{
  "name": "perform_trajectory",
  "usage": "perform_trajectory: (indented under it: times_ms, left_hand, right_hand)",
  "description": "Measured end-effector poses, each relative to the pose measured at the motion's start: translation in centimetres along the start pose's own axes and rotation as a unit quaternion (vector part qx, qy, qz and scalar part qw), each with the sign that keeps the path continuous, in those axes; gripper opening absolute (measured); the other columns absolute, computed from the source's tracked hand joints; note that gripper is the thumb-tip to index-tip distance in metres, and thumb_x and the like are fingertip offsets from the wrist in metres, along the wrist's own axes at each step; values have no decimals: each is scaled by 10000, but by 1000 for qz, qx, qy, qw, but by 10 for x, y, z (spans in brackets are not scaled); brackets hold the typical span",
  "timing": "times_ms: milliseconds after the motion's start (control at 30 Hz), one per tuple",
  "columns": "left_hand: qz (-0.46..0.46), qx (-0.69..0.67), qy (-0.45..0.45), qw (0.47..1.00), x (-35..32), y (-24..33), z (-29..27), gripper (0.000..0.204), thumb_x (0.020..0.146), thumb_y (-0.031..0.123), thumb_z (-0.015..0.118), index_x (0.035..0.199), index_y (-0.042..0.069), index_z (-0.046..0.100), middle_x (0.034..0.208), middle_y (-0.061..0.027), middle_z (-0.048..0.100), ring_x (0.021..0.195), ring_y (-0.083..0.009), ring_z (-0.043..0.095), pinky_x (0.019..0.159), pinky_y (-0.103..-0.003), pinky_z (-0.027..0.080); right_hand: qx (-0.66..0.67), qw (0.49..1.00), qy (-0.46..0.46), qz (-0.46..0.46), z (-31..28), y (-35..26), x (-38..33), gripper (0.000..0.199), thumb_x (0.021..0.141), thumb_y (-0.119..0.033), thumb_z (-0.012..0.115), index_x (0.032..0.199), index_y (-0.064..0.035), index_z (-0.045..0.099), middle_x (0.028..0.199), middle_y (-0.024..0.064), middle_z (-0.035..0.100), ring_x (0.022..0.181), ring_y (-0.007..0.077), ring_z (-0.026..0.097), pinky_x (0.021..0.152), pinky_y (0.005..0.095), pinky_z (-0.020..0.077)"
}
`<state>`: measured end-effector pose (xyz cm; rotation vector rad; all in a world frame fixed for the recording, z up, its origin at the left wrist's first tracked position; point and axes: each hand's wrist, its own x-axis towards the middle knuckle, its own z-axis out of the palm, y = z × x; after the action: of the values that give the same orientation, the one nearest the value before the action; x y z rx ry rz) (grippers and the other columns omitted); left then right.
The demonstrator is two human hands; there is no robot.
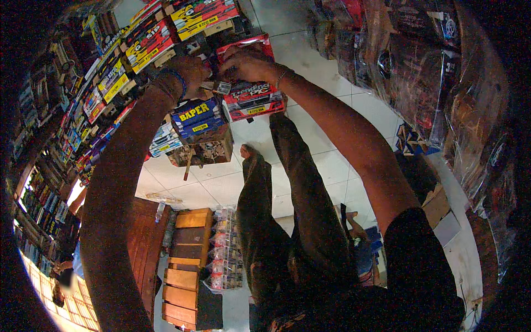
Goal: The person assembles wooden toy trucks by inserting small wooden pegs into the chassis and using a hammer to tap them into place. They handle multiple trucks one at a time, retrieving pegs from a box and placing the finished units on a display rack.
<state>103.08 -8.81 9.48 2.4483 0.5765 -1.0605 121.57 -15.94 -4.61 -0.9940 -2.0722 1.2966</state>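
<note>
My right hand [249,65] lies over a red-and-black toy truck [254,104] with a printed panel, its fingers curled inward. Close by on the left, my left hand [191,74] is closed too, and its fingertips are in shadow. Between the hands, a small shiny piece [222,87] shows beside the red truck. Whatever the fingers pinch is hidden. Below my left hand stands a blue-panelled toy truck [197,117]. Further toy trucks with red and yellow panels [148,47] are lined up beyond my left hand.
Racks of similar trucks [44,202] curve along the left. Plastic-wrapped dark goods [420,61] fill the right side. A wooden-sided box of scraps [207,148] sits on the tiled floor [321,127]. Slatted wood [185,265] lies below. Another person [362,249] is low at the right.
</note>
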Motion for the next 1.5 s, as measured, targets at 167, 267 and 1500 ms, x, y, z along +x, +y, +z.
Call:
perform_trajectory:
  times_ms: [167,267,1500]
  left_hand:
    - [-12,-57,-80,995,2,-3,-5,619,845,555,684,1265,105,617,1071,-207,698,1014,-387,679,911,-480,557]
    - [-46,-80,-82,992,0,2,-9,631,847,597,663,1244,107,637,1086,-209,697,1026,-389,676,915,-491,552]
    - [-107,-278,268,916,-91,-37,8,693,914,619,575,1373,99,558,1318,-240,601,1256,-407,550,1133,-524,362]
  right_hand:
    - [-29,998,21,-51,6,9,2,323,696,-97,763,1009,-177,752,958,124,671,949,307,651,877,422,518]
    - [-51,996,52,-51,8,10,1,313,716,-85,747,1012,-184,752,966,117,676,966,304,652,895,421,517]
    - [106,943,233,211,-54,-28,16,248,1004,-254,582,1180,-102,669,1113,117,676,994,273,645,895,373,510]
